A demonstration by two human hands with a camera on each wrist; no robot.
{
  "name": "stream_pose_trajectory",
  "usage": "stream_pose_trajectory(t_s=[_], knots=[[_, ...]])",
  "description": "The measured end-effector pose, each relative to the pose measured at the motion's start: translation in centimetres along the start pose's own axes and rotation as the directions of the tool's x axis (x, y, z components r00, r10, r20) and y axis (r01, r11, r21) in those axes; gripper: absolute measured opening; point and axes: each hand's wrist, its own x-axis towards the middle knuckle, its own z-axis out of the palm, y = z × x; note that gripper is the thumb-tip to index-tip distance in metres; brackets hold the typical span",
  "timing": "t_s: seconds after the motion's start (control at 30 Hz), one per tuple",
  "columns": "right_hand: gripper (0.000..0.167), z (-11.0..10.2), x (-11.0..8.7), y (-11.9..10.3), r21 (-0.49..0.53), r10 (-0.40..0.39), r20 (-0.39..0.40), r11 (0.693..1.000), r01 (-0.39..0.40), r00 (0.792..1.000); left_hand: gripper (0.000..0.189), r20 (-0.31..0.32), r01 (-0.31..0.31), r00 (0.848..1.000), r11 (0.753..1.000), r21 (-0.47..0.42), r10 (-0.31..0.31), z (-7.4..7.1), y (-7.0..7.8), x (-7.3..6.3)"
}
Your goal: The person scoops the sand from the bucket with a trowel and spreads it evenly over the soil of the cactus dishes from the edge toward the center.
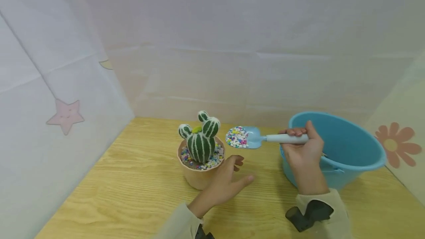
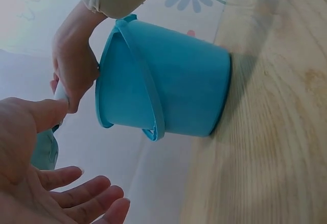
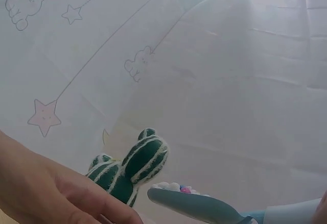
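Within head view only, potted pebbles (image 1: pixel 212 162)

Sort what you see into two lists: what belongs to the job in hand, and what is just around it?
Job:
- scoop, in the right hand
- pebbles on it
- pot, by the left hand
- cactus in the pot
- bucket, probably

Just around:
- table
- backdrop, with printed star and flower

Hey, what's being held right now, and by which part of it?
A light-blue scoop, gripped by its white handle in the right hand. The left hand, beside the pot, holds nothing.
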Motion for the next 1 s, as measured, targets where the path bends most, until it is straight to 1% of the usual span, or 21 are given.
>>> stream_pose_trajectory(t_s=[0.2,0.37,0.5,0.67,0.8,1.0], knots=[[0.039,-0.4,-0.1,0.9,-0.021,0.011,-0.048,1.0,-0.012,0.999,0.057,0.02,-0.015,1.0,1.0,-0.027,0.016,-0.5,-0.5,-1.8],[0.04,-1.1,-0.4,1.7,-0.038,0.016,-0.036,0.999,-0.017,0.999,0.054,0.024,-0.022,0.999,0.999,-0.042,0.023,-0.9,-0.7,-3.2],[0.039,-1.7,-0.7,2.0,-0.069,-0.002,-0.034,0.998,0.0,0.999,0.051,0.009,-0.003,1.0,0.999,-0.039,0.003,-1.2,-1.1,-4.2],[0.038,-2.3,-0.9,2.2,-0.106,-0.019,-0.024,0.994,0.016,1.0,0.05,-0.013,0.028,1.0,0.999,-0.039,-0.028,-1.6,-1.5,-5.0],[0.037,-2.8,-1.1,2.4,-0.118,-0.016,-0.034,0.993,0.012,0.999,0.05,-0.045,0.028,0.999,0.999,-0.037,-0.03,-1.9,-1.6,-5.5],[0.037,-3.3,-1.3,2.6,-0.141,-0.029,-0.065,0.99,0.02,0.997,0.047,-0.03,0.051,0.998,0.997,-0.058,-0.053,-2.9,-1.6,-6.4]])
